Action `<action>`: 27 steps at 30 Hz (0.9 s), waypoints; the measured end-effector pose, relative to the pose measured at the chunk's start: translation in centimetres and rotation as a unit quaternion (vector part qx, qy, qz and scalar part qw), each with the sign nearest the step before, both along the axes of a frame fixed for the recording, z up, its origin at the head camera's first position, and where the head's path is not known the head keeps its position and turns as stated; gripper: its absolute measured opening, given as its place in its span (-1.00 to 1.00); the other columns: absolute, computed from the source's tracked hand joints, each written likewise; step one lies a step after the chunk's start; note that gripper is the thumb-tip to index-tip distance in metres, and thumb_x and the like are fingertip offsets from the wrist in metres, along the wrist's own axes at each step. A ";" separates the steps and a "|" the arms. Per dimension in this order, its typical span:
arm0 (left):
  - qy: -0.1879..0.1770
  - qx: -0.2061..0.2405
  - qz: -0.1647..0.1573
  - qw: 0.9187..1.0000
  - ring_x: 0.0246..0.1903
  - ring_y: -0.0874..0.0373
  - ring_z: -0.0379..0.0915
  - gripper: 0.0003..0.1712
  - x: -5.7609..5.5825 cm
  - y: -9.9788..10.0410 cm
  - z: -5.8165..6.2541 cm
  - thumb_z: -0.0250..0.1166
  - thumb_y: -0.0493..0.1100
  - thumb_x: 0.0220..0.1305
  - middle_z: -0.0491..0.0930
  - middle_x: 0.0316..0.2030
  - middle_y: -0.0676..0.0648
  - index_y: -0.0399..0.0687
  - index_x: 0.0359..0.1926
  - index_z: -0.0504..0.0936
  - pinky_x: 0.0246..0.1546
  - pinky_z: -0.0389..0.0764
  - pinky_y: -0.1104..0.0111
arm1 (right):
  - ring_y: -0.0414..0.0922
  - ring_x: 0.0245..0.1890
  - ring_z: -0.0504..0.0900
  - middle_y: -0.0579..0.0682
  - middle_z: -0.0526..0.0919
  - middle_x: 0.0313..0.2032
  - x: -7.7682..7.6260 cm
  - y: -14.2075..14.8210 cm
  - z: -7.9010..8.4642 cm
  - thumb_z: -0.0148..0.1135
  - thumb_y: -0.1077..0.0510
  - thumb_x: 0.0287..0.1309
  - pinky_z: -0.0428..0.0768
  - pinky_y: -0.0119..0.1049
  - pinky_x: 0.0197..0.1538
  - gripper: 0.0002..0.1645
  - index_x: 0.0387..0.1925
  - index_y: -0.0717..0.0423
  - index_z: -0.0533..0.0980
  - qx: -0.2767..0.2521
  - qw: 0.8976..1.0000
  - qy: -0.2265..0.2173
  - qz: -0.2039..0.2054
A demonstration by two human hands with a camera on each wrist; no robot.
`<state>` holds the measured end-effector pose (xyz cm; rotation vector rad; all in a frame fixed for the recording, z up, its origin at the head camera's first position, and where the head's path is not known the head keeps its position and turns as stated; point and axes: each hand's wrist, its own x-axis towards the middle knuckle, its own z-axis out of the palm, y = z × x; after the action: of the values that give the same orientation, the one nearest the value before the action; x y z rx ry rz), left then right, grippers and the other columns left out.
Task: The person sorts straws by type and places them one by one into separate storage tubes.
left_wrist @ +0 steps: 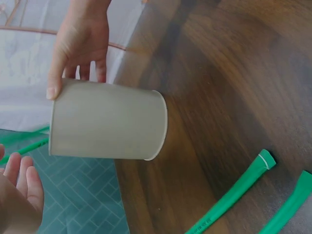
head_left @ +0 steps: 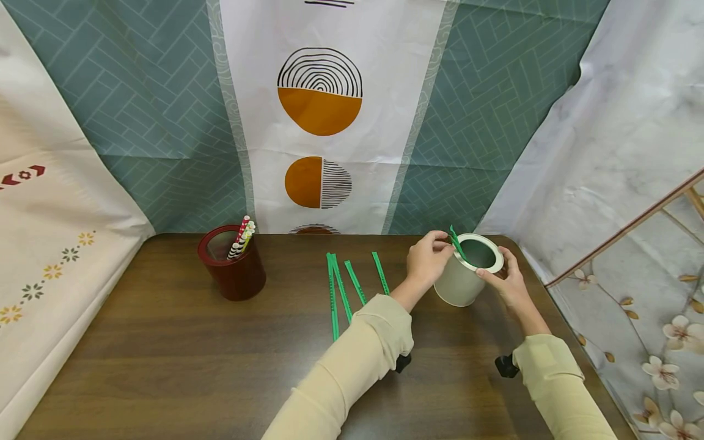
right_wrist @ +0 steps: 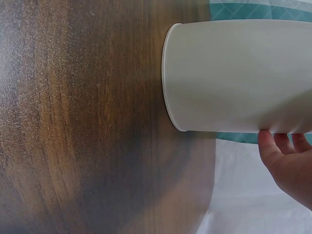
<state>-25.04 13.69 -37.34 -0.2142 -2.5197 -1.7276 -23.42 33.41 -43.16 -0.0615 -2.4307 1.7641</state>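
At the right side of the table stands a cream cylindrical canister, its top uncovered. My right hand grips its rim and side, thumb at the near edge and fingers around the far side. Green, straw-like wrapped sticks lean inside it, their upper ends above the rim. My left hand is at the rim's left with fingertips apart beside these sticks; one stick passes close to its fingertips in the left wrist view. More green sticks lie left of my left forearm, partly hidden by the sleeve.
A dark red round container at the back left holds several patterned straws. Patterned cloths hang behind the brown wooden table and at its sides.
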 end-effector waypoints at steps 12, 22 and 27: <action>0.006 -0.056 -0.014 0.998 -0.33 0.29 0.58 -0.64 -1.0 -3.1 -1.9 0.19 -0.06 0.14 0.64 -0.26 0.13 0.10 0.00 0.47 -0.35 0.48 0.46 | -0.41 -0.12 0.26 -0.14 0.20 0.02 0.2 -0.1 0.0 0.17 0.23 0.05 0.31 -0.71 -0.18 -0.09 0.31 0.17 -0.15 0.002 1.000 0.008 -0.006; 0.039 -0.118 0.026 0.992 -0.42 0.26 0.56 -0.72 -2.5 -9.1 -3.6 0.16 -0.04 0.17 0.63 -0.33 0.08 0.03 -0.09 0.53 -0.50 0.43 0.50 | -0.38 -0.09 0.26 0.14 0.11 0.15 0.0 0.0 -0.2 0.16 0.28 0.04 0.32 -0.73 -0.18 -0.08 0.32 0.13 -0.14 -0.009 1.000 0.013 -0.006; 0.013 -0.104 0.070 0.992 -0.37 0.19 0.55 -0.71 -3.2 -12.3 -5.1 0.16 -0.02 0.17 0.62 -0.33 0.04 0.03 -0.09 0.53 -0.45 0.47 0.41 | -0.37 -0.09 0.27 0.19 0.08 0.17 -0.1 0.0 -0.3 0.16 0.29 0.04 0.32 -0.74 -0.19 -0.08 0.31 0.16 -0.15 -0.008 1.000 0.014 -0.008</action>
<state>-28.27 1.36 -42.48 -0.0681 -2.6249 -1.4041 -23.53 33.37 -43.46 -0.0582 -2.3911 1.7652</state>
